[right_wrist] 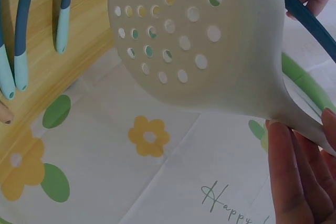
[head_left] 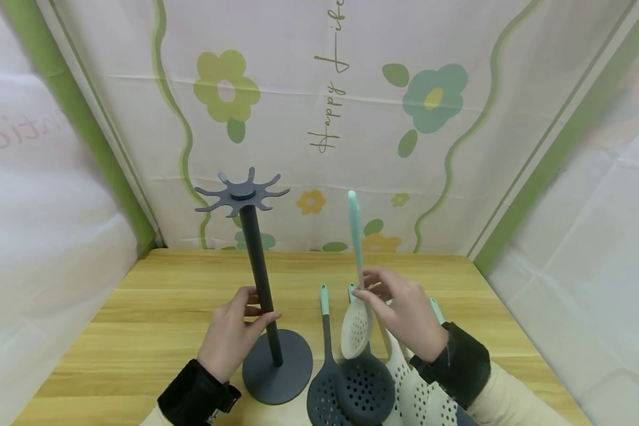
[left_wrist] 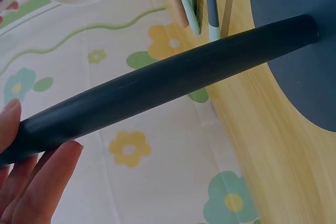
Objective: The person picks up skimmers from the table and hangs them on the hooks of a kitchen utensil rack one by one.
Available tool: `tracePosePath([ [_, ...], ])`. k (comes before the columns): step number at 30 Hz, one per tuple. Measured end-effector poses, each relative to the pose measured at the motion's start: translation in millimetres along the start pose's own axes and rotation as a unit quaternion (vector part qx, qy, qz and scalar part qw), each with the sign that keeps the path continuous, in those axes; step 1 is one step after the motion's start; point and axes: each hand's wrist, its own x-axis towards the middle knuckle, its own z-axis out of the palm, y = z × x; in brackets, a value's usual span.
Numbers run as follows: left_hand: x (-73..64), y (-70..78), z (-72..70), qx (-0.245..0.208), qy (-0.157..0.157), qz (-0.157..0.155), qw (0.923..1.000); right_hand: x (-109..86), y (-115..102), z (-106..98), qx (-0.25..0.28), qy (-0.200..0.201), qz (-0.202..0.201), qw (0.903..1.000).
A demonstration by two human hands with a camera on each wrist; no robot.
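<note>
My left hand [head_left: 234, 331] grips the dark pole [head_left: 258, 260] of an upright utensil stand, low on the shaft above its round base [head_left: 293, 381]. A star-shaped rack of hooks [head_left: 242, 192] tops the stand, and nothing hangs on it. My right hand [head_left: 407, 307] pinches a white skimmer [head_left: 355, 337] at the neck, just above its perforated head. Its mint handle [head_left: 354, 219] points up, the head hanging down over other utensils. In the right wrist view, the fingers hold the neck of the skimmer [right_wrist: 247, 51]. The left wrist view shows the pole [left_wrist: 157, 77] between thumb and fingers.
Several utensils lie on the wooden table [head_left: 138, 331], right of the base: a dark perforated turner [head_left: 327, 340], a dark skimmer [head_left: 364, 362] and white perforated ones [head_left: 415, 402]. A flower-printed cloth [head_left: 287, 118] hangs behind the table, with more cloth at both sides.
</note>
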Motion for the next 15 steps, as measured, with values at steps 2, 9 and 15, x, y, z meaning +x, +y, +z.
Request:
tracePosePath([
  [2, -0.1, 0.3, 1.5, -0.001, 0.001, 0.006, 1.0, 2.7, -1.6, 1.4, 0.001, -0.001, -0.002, 1.0],
  [9, -0.5, 2.9, 5.5, -0.007, 0.006, 0.022, 0.9997, 15.7, -10.6, 6.5, 0.02, -0.008, -0.041, 0.9989],
  [15, 0.2, 5.1, 8.1, -0.007, 0.002, 0.024, 0.9997, 23.7, -15.0, 8.3, 0.022, -0.003, -0.062, 0.9978],
])
